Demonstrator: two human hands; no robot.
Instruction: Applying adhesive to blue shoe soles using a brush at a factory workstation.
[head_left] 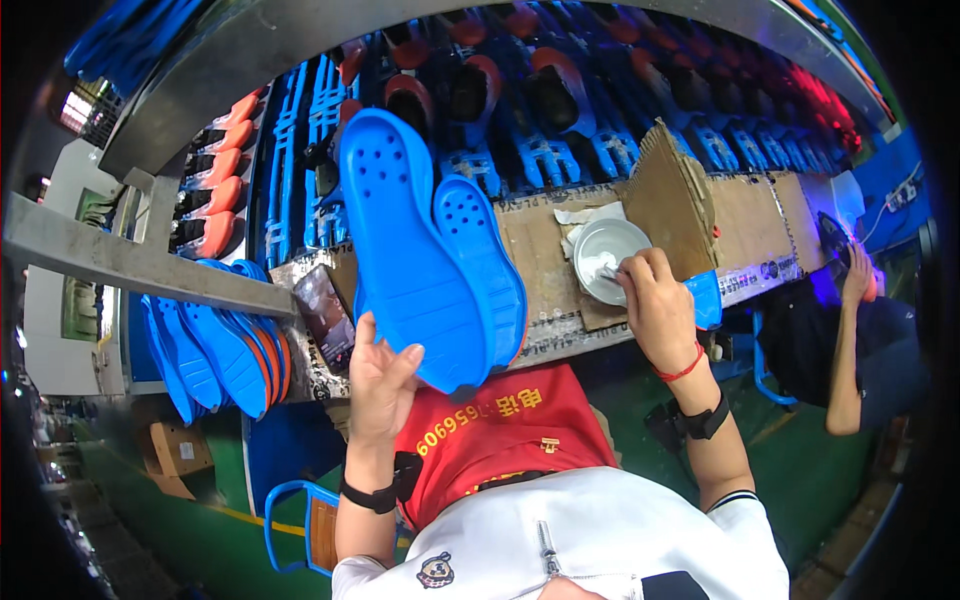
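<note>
A large blue shoe sole (415, 250) with small round holes at its toe end is in front of me, overlapping a second blue sole (480, 250) on its right. My left hand (382, 385) grips the heel end of the large sole, its thumb over the top edge and a finger along the left side. Over a white bowl (612, 240), my right hand (655, 305) is closed in a pinch. Something thin and pale shows at its fingertips inside the bowl, mostly hidden by the fingers.
Cardboard (540, 250) covers the bench, and an upright cardboard piece (670, 190) stands beside the bowl. A phone (325, 315) lies at left, above stacked blue soles (210, 355). Behind run rows of shoes (560, 90) on blue racks. Another person's arm (848, 340) is at right.
</note>
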